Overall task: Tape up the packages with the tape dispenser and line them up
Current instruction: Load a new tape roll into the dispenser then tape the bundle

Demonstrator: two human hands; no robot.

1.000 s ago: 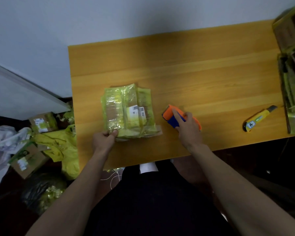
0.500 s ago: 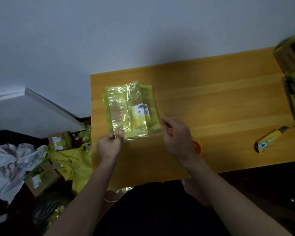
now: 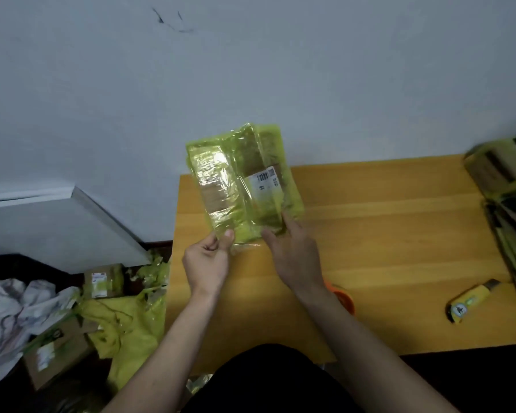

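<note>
Lifting the taped package (image 3: 245, 186) clear of the worktop (image 3: 399, 234), the person now has both hands on its near edge: left hand (image 3: 207, 263) pinching the corner, right hand (image 3: 292, 251) curled round the bottom. A second ago that right hand sat on the orange tape dispenser (image 3: 344, 296), now lying right of the package. Taping's probably done, lining up next.
</note>
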